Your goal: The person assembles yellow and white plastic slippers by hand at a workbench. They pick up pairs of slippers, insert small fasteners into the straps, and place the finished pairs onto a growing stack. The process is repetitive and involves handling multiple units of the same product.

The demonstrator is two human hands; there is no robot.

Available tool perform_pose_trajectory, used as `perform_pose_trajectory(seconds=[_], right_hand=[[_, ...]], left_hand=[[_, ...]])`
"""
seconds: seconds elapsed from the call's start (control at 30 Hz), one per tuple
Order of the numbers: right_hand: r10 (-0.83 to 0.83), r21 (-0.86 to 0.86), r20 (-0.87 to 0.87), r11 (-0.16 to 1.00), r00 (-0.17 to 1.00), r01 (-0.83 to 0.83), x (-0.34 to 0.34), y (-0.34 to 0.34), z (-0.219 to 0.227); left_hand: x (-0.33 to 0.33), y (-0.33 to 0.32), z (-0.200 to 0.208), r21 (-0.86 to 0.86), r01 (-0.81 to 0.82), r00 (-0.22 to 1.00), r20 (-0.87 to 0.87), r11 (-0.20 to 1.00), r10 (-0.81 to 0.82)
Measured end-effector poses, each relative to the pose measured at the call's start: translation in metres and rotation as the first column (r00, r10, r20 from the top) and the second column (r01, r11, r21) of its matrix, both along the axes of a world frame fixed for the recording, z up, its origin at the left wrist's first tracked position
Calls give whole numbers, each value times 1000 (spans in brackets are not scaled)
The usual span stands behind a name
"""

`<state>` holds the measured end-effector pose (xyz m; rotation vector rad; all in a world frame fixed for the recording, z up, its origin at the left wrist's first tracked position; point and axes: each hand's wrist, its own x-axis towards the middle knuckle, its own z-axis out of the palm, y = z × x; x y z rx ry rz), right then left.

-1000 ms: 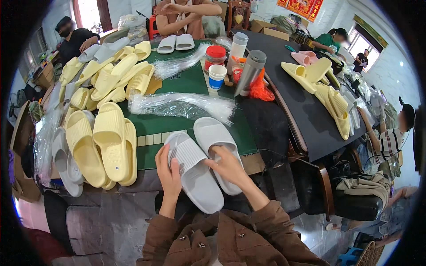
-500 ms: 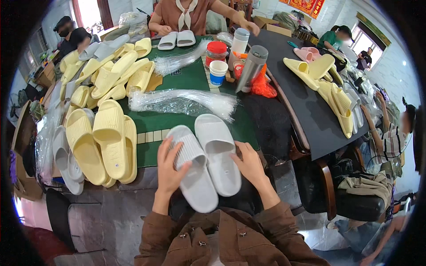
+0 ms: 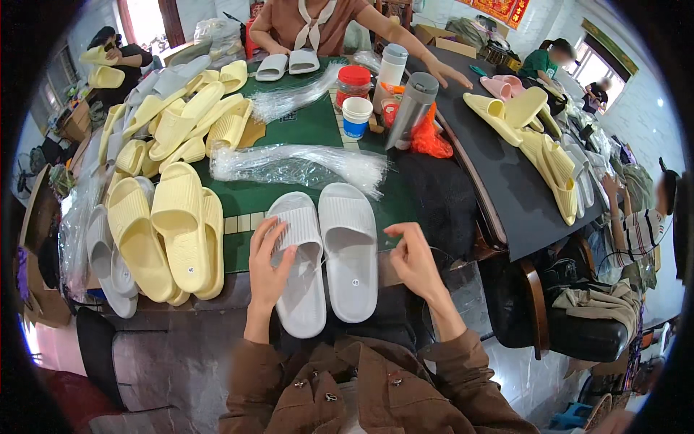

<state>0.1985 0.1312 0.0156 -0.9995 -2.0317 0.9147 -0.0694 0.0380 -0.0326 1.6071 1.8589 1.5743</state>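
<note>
A pair of light grey slippers lies side by side at the table's near edge, toes pointing away from me. My left hand [image 3: 268, 271] grips the left slipper [image 3: 303, 307] by its ribbed strap, fingers on top and thumb toward the foot opening. A thin clear strand shows between the two straps. Right of the right slipper [image 3: 352, 278], and apart from it, my right hand [image 3: 417, 264] is raised with its fingers curled together. Whatever they may pinch is too small to make out. Beyond the toes lies a bundle of clear plastic fasteners [image 3: 300, 166].
Yellow slippers [image 3: 181, 217] are piled on the left. A second fastener bundle [image 3: 296, 94], a paper cup [image 3: 356, 118], a red-lidded jar [image 3: 352, 83] and a steel flask [image 3: 412, 108] stand or lie farther back. Across the table, a person's hand reaches right. A black table [image 3: 499, 188] holds more slippers.
My right hand has left the right slipper, moving right, and its fingers have curled. Both slippers have straightened and now lie more parallel. My left hand stays at the left strap.
</note>
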Motion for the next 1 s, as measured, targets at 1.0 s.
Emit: perform_pose_trajectory(seconds=[1.0], right_hand=[[-230,-259,-755,965,614,43,-60,99,-9]], left_hand=[[-2,2,-7,34,23,997,72,999,-25]])
